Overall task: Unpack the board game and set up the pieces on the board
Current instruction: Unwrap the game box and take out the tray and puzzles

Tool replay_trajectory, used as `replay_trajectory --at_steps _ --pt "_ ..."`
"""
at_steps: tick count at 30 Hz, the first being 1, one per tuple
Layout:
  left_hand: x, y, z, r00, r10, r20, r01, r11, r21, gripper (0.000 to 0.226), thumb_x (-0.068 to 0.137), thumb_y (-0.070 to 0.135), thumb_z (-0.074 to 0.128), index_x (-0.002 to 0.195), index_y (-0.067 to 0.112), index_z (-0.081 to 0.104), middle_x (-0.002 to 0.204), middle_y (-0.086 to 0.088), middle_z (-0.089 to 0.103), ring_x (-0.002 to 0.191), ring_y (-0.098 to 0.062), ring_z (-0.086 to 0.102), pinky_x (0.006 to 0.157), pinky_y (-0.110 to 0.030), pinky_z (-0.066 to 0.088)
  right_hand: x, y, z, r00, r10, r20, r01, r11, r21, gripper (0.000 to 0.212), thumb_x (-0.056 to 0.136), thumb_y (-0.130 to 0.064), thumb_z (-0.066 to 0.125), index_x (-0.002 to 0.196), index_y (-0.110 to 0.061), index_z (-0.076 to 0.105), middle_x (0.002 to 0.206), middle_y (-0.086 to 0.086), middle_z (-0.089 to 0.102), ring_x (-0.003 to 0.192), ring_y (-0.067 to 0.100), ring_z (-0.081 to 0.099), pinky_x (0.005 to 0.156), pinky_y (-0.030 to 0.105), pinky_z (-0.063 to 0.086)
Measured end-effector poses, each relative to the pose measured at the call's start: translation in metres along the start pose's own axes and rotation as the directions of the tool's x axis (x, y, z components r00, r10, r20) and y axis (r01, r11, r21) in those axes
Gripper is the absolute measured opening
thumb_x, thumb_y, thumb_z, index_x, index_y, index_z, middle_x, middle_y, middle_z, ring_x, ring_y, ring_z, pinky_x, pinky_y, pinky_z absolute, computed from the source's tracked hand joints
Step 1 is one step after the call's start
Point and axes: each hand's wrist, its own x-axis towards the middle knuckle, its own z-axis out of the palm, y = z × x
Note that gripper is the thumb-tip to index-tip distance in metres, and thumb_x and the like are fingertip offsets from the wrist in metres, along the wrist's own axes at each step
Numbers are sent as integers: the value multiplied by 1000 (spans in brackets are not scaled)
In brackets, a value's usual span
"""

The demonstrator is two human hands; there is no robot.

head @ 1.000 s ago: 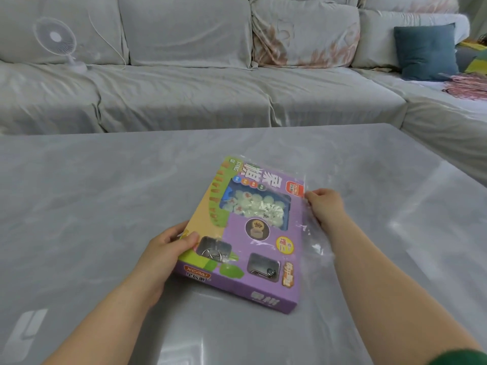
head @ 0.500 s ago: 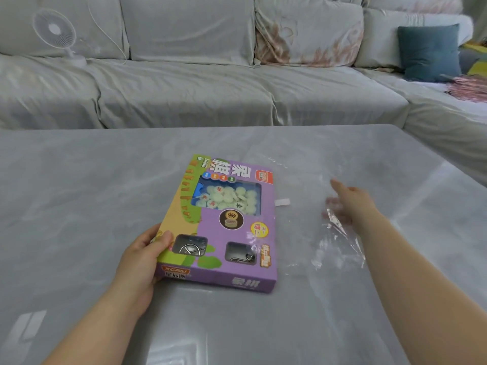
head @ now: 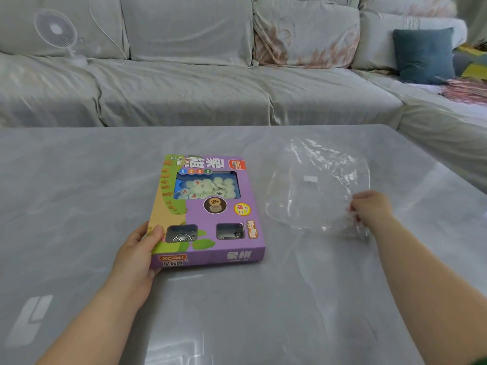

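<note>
— While the left hand (head: 139, 248) grips the near left corner of the Chinese chess box (head: 208, 212), thumb on the printed top, where is the other one?

— Off to the right. The right hand (head: 371, 209) is curled round a crumpled edge of the clear plastic wrapper (head: 316, 185), which lies spread on the desk (head: 79, 206), well apart from the box.

— So the wrapper is off. Is the box open?

— Not by the look of it. It lies flat near the middle of the desk with the pale round pieces (head: 208, 188) showing through the window in its top.

— Which way does it run?

— Its long axis points roughly straight away from the person, toward the sofa (head: 184, 96). The short purple end faces them, just beside the left palm.

— And which hand is nearer for opening it?

— The left one, plainly, since it already touches the box. From the right hand the box lies to the left and slightly nearer the body, with bare desk between them.

— What does the next move turn on, then?

— I'd say the right hand has to let go of the wrapper and cross leftward to one of the short ends while the left steadies the corner. Which end carries the flap I cannot tell. The pieces look loose inside, so tipping the box steeply might spill them.
</note>
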Motion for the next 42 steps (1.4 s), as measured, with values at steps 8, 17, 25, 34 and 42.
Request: replay_trajectory --at_steps 8,17,25,34,42 --pt "-1 0 -11 998 -55 35 57 996 -68 46 91 8 48 135 10 38 93 -4 62 54 -6 66 48 -21 54 4 7 -8 987 -17 -163 -11 986 -169 62 90 -22 51 142 -5 23 144 18 32 131 36 31 107 40 27" --pt "-24 3 -8 997 26 -70 -30 998 -50 45 93 6 45 136 16 35 77 0 62 43 -2 61 41 -17 50 -119 4 30 817 -560 -135 557 828 -65 33 85 -7 57 117 -4 53 120 8 50 115 28 46 97 30 34" --pt "-71 -2 -22 979 23 -203 -79 958 -275 57 93 2 41 143 17 19 119 -2 49 61 -5 64 59 -29 53 -233 11 116 844 -159 512 -100 892 440 35 89 -10 55 121 -13 44 99 0 55 84 13 55 76 17 47" --pt "-109 -26 -24 999 -23 -39 22 999 -27 63 87 -2 50 137 24 23 90 -4 62 82 -24 59 52 -19 53 -221 -8 117 790 -22 613 -358 794 491 11 88 -10 56 78 -7 57 73 6 63 62 15 58 52 19 52" --pt "-74 31 -76 893 446 -57 -235 571 786 21 86 9 57 106 6 61 106 -13 59 105 -30 52 81 -28 35 -184 -11 84 767 65 638 -288 924 252 16 87 -5 58 72 -3 53 65 10 56 31 7 55 39 20 50"
